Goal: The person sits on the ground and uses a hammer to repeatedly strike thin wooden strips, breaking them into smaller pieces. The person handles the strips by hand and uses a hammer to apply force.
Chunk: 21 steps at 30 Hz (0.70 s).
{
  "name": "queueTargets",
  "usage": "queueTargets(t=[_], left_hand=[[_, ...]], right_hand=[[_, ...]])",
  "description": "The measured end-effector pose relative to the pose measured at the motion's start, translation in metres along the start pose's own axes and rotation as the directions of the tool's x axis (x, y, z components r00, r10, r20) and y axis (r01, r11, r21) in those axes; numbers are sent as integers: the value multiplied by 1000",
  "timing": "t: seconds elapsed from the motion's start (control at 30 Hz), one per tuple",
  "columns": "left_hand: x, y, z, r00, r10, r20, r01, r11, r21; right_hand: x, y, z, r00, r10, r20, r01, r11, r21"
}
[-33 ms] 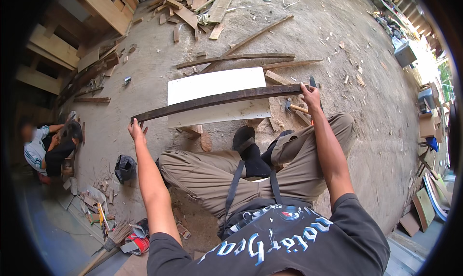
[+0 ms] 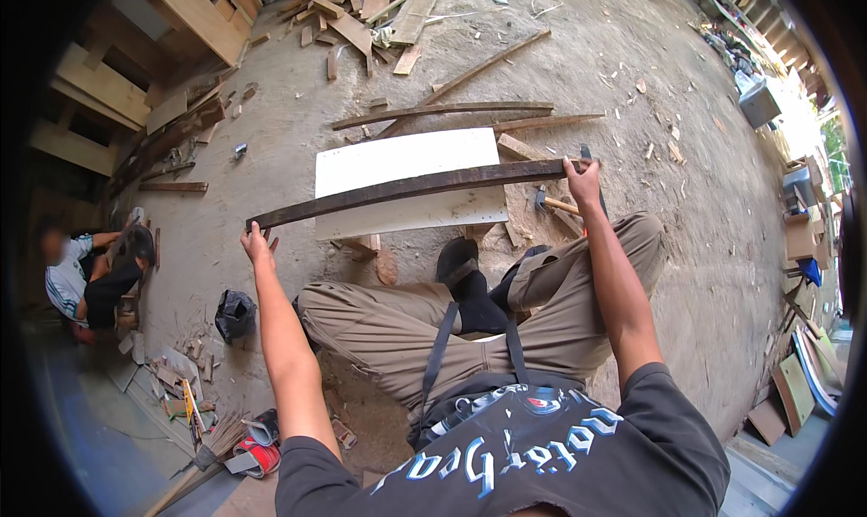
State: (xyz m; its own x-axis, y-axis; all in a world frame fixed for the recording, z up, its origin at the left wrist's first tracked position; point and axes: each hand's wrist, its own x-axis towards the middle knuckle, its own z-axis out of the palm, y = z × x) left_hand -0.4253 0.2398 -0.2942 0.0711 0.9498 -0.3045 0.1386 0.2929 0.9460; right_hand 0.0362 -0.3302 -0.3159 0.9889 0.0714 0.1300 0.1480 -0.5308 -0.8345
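Observation:
A long dark wooden batten (image 2: 406, 190) spans the space before me, one end in each hand. My left hand (image 2: 256, 240) is closed round its left end. At the other end, my right hand (image 2: 583, 179) grips the wood with the thumb on the near face. Beneath the batten lies a white rectangular board (image 2: 406, 156), propped on wood blocks; the batten crosses in front of its middle. I cannot tell whether the two touch. Below my right hand is a hammer (image 2: 553, 203) with a wooden handle, beside my knee.
More wood strips (image 2: 442, 110) lie beyond the board, and a heap of offcuts (image 2: 361, 20) is farther off. A black plastic bag (image 2: 236, 316) stands left of my knee. Another person (image 2: 95, 269) sits at the far left. A broom (image 2: 221, 437) lies at the lower left.

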Motion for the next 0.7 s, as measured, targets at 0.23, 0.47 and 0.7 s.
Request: queueTargets(t=[0.23, 0.47, 0.7], left_hand=[[-10, -5, 15, 993, 16, -121, -34, 989, -146], [-59, -32, 74, 961, 93, -260, -53, 986, 157], [-145, -54, 176, 703, 668, 244, -646, 456, 612]], right_hand=[[-53, -84, 18, 624, -576, 528, 766, 583, -270], [-39, -70, 28, 611, -608, 507, 764, 620, -176], [7, -65, -6, 781, -546, 303, 615, 755, -226]])
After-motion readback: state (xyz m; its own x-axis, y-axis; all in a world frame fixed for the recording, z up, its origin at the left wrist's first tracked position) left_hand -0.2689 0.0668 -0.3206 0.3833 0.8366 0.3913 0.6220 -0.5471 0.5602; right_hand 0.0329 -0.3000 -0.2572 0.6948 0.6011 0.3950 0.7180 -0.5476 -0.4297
